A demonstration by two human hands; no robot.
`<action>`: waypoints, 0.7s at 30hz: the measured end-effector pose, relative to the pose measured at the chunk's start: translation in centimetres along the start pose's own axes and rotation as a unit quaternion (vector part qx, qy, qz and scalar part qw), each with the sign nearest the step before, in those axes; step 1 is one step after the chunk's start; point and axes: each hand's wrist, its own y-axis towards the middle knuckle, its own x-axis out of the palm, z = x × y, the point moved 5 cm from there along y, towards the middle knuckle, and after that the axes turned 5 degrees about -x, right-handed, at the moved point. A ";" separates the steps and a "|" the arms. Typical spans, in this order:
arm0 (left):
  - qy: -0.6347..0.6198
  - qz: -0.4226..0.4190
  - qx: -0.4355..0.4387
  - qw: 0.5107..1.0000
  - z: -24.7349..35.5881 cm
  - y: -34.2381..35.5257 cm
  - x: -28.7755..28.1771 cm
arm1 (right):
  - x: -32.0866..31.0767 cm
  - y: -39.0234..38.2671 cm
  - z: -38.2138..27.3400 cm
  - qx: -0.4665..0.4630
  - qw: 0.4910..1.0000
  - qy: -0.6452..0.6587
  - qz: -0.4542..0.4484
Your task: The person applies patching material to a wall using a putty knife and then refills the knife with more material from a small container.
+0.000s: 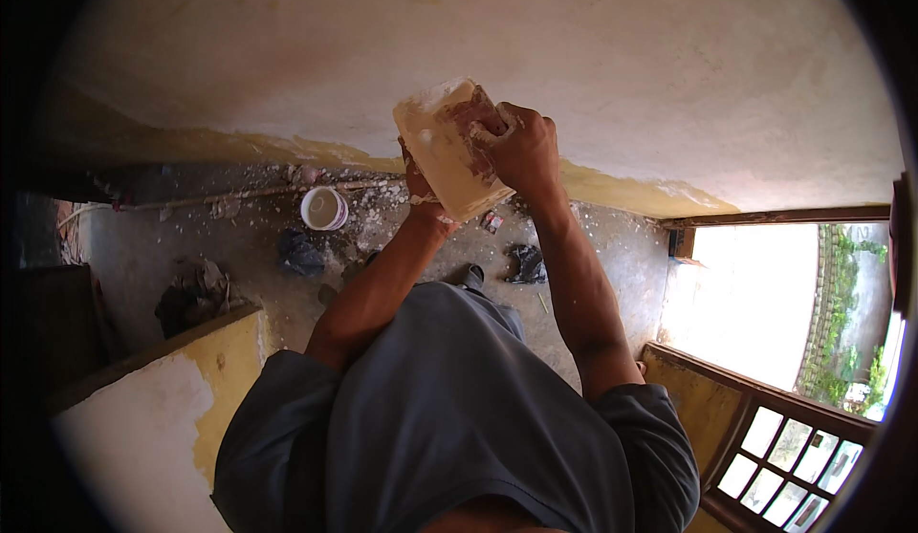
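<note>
Held up in front of the wall is a boxy, tan putty tray (451, 177), its rim and inside smeared with pale putty. My left hand (419, 185) supports it from beneath and at its left side, with most of the fingers hidden behind it. My right hand (529, 146) is closed around a flat reddish-brown scraper (470, 117), coated with putty and lying against the inside of the tray. White smears mark my left wrist and my right fingers.
A pale plastered wall (574, 45) with a yellow lower band stands ahead. On the splattered floor are a white bucket (324, 209), a long pole (258, 192) and dark plastic bags (526, 263). A low wall (229, 356) is at left, a bright doorway (736, 294) and paned window (789, 452) at right.
</note>
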 end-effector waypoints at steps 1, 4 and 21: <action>0.000 0.000 0.000 1.000 0.1 0.0 -0.1 | 0.3 -0.2 -0.4 -0.021 0.999 -0.003 -0.026; -0.073 -0.052 -0.018 0.996 0.0 -0.1 0.3 | -0.3 -0.4 -1.0 -0.005 0.998 -0.050 -0.022; 0.000 0.025 0.055 0.998 0.2 0.2 -0.1 | 1.4 0.2 -1.8 0.008 0.996 -0.079 -0.044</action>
